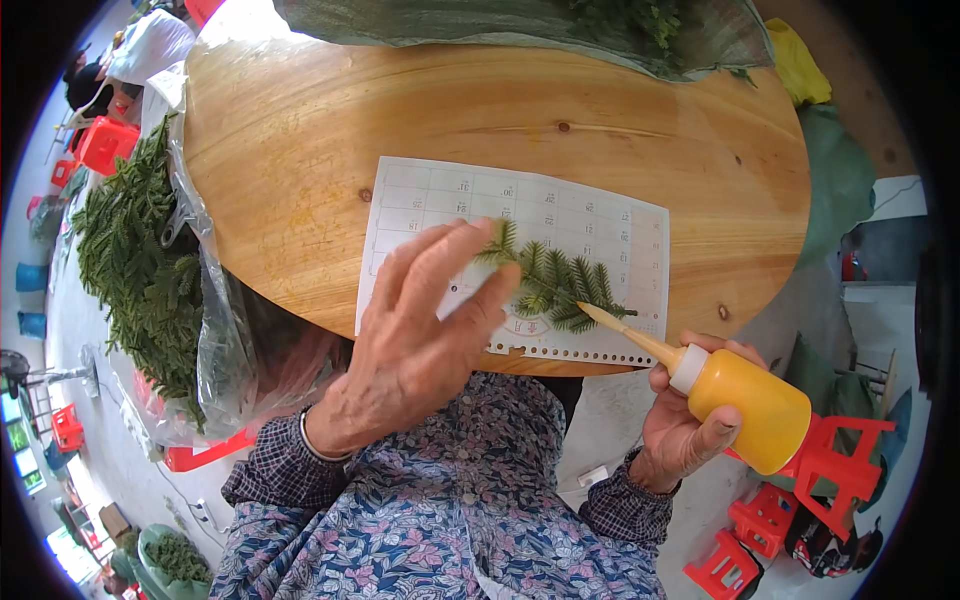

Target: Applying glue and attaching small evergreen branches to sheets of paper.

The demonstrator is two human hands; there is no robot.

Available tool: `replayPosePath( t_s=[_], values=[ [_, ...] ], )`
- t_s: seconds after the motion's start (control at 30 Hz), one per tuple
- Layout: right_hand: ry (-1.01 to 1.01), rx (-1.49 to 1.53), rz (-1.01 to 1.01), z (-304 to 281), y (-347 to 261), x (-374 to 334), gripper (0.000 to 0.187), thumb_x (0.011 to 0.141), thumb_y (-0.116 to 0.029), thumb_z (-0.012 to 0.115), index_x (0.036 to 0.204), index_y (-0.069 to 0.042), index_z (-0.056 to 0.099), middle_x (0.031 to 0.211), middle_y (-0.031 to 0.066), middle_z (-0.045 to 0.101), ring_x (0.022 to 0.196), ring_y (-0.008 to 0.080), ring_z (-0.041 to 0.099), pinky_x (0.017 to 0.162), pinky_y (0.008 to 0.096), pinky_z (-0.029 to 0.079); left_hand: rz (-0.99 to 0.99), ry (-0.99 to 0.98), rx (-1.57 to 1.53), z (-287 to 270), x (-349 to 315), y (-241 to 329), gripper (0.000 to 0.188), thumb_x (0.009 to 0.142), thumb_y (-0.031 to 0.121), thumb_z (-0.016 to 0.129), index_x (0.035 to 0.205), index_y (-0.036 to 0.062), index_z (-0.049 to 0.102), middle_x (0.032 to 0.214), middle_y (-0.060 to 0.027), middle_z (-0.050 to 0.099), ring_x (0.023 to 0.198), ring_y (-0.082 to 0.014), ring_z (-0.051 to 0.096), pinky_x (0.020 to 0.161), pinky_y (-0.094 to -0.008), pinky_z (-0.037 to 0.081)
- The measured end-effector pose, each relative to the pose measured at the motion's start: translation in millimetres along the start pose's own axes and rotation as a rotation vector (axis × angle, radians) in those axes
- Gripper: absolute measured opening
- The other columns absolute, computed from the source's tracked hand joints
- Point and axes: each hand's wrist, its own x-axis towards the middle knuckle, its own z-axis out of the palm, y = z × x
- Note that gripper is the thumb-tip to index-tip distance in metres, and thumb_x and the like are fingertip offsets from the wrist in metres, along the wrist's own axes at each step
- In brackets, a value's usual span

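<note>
A green artificial fir sprig [565, 286] lies on a printed calendar sheet [410, 200] near the table's front edge. My right hand [690, 420] grips a yellow squeeze bottle [752, 410] with a white collar and a long tapered nozzle. The nozzle points left, its tip at the lower part of the sprig; whether it touches I cannot tell. Over the sheet's left side is my left hand [420, 320], slightly blurred. Its thumb and forefinger are apart on either side of the sprig's upper left tip, with no clear grip on it.
A heap of green fir sprigs [140, 270] in clear plastic stands left of the round wooden table [300, 130]. A greenish sack [440, 25] with greenery lies across the far edge. Red stools [845, 460] stand at lower right, beside a person's dark clothing.
</note>
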Motion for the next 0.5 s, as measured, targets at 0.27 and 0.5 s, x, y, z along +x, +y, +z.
replayPosePath(
  t_s=[0.27,0.5],
  values=[
    [0.022,0.005,0.035,10,17,-7,0.069,0.073,-0.055,0.071,0.116,-0.008,0.044,0.099,0.0214,0.061,0.068,0.0222,0.061,0.053,0.0269,0.055,0.135,-0.186,-0.034,8,-7,2,0.026,0.075,0.005,0.067,0.101,0.002,0.068,0.12,-0.0104,0.057,0.106,-0.025,0.054,0.082,-0.0324,0.047],
    [0.019,0.06,0.067,-25,47,10,0.069,0.074,-0.054,0.072,0.117,-0.008,0.045,0.1,0.0223,0.061,0.069,0.0224,0.061,0.054,0.0271,0.056,0.076,-0.257,-0.062,58,-23,-1,0.027,0.073,0.002,0.069,0.1,0.0025,0.069,0.115,-0.0085,0.061,0.104,-0.0265,0.057,0.083,-0.0347,0.048]
  ],
)
